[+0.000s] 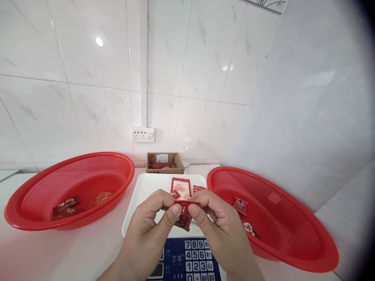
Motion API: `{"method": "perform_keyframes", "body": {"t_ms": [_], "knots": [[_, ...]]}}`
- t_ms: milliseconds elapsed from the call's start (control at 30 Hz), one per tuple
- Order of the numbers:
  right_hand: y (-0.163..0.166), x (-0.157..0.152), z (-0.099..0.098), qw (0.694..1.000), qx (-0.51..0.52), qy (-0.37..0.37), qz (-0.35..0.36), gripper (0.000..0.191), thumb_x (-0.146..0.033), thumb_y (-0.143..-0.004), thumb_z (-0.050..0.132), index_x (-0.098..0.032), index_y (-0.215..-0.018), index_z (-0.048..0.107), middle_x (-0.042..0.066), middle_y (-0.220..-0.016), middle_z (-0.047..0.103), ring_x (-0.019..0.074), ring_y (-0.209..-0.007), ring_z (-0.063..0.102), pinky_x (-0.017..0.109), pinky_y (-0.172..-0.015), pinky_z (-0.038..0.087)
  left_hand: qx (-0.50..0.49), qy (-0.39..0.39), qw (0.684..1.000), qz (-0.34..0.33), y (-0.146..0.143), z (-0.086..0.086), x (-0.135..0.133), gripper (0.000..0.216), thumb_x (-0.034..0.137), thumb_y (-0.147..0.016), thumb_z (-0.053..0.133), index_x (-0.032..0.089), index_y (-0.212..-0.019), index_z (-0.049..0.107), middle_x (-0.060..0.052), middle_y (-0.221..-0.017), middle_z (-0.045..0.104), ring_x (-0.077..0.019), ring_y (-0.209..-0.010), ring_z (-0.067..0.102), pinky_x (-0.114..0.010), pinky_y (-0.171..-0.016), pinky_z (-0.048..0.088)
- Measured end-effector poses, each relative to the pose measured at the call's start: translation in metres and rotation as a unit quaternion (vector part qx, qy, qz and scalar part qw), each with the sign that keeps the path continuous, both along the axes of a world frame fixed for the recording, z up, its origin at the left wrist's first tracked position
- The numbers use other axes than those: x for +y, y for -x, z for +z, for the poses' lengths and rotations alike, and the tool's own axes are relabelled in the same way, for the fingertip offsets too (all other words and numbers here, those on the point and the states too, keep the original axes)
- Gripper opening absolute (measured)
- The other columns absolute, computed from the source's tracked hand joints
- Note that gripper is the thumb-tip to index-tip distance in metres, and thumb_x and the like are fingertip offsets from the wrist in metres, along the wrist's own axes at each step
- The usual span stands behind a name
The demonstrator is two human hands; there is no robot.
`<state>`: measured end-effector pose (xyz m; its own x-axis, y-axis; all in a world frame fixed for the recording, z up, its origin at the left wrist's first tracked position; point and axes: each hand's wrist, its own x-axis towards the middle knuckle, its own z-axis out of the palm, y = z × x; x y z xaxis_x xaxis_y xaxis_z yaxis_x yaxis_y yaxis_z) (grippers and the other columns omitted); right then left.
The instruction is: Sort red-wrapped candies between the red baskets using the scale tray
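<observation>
My left hand (152,226) and my right hand (216,222) meet above the white pan (140,203) of a scale, both pinching the top edge of one small red packet (183,218) that hangs between the thumbs. Behind it on the pan lie a larger red-and-pink sachet (181,188) and two small red packets beside it (198,189). The scale's blue keypad (196,259) shows below my wrists.
A red mesh basket (38,195) at left holds a few dark red packets (66,205). A second red basket (293,238) at right holds two small packets (240,205). A cardboard box (165,162) and a clear bottle (186,154) stand by the tiled wall under a socket (143,134).
</observation>
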<state>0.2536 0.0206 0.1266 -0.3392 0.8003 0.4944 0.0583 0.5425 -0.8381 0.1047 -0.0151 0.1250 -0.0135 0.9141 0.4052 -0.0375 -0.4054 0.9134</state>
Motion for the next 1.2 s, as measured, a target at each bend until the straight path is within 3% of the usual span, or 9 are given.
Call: {"method": "perform_keyframes", "body": {"t_ms": [133,333,500,700,1000,1100,1200], "knots": [[0.0018,-0.0006,-0.0008,1.000,0.002,-0.016,-0.022,0.032,-0.041,-0.092,0.052,-0.020,-0.067,0.048,-0.002,-0.064,0.052,0.0123,-0.060,0.047,0.025,-0.056,0.039,-0.032,0.018,0.999,-0.003,-0.0024,-0.0018,-0.0008,0.028,0.036,-0.091,0.056,0.019,-0.069,0.053,0.002,-0.065,0.057,-0.0118,-0.063,0.054,-0.023,-0.060,0.044],[0.0035,-0.0041,0.0033,0.999,0.012,0.044,0.010,0.029,-0.047,-0.089,0.055,-0.021,-0.077,0.059,0.000,-0.072,0.061,0.0135,-0.067,0.054,0.024,-0.059,0.043,-0.079,0.023,0.997,0.011,-0.0052,-0.0044,-0.0008,0.029,0.037,-0.089,0.059,0.019,-0.068,0.052,0.004,-0.061,0.055,-0.0100,-0.058,0.052,-0.021,-0.056,0.045],[0.0047,-0.0064,0.0067,0.998,-0.047,0.038,0.013,0.028,-0.048,-0.086,0.058,-0.021,-0.080,0.060,0.001,-0.079,0.064,0.0138,-0.069,0.054,0.025,-0.061,0.044,-0.104,0.035,0.993,0.049,-0.0043,-0.0049,0.0011,0.027,0.040,-0.087,0.062,0.019,-0.070,0.055,0.003,-0.066,0.054,-0.0108,-0.063,0.053,-0.021,-0.059,0.048],[0.0035,-0.0056,0.0053,0.997,-0.045,0.057,0.000,0.030,-0.047,-0.088,0.055,-0.020,-0.075,0.055,0.000,-0.070,0.059,0.0136,-0.065,0.052,0.025,-0.058,0.043,-0.073,0.043,0.996,-0.010,-0.0025,-0.0009,0.0036,0.023,0.042,-0.087,0.061,0.019,-0.084,0.061,-0.001,-0.081,0.064,-0.0150,-0.076,0.059,-0.027,-0.070,0.053],[0.0067,-0.0039,0.0051,0.998,0.005,0.055,0.024,0.030,-0.047,-0.089,0.054,-0.020,-0.079,0.058,0.000,-0.073,0.060,0.0128,-0.066,0.054,0.023,-0.057,0.043,-0.095,0.021,0.995,-0.025,-0.0027,-0.0068,0.0027,0.028,0.036,-0.088,0.061,0.018,-0.069,0.052,0.003,-0.067,0.057,-0.0110,-0.064,0.055,-0.022,-0.060,0.047],[0.0070,-0.0041,0.0016,0.996,0.020,0.080,0.022,0.031,-0.047,-0.089,0.054,-0.020,-0.075,0.056,0.000,-0.069,0.056,0.0132,-0.064,0.053,0.024,-0.055,0.042,-0.084,0.040,0.995,-0.038,-0.0037,-0.0051,0.0039,0.027,0.039,-0.089,0.060,0.018,-0.072,0.054,0.003,-0.067,0.057,-0.0113,-0.064,0.055,-0.023,-0.060,0.046],[0.0075,-0.0046,-0.0001,0.994,0.062,0.088,-0.011,0.032,-0.046,-0.089,0.055,-0.020,-0.070,0.051,-0.002,-0.064,0.052,0.0124,-0.060,0.049,0.024,-0.055,0.042,-0.042,0.051,0.996,-0.065,-0.0035,-0.0016,0.0061,0.025,0.044,-0.087,0.061,0.019,-0.084,0.057,0.000,-0.077,0.063,-0.0143,-0.073,0.059,-0.028,-0.070,0.048]]}}
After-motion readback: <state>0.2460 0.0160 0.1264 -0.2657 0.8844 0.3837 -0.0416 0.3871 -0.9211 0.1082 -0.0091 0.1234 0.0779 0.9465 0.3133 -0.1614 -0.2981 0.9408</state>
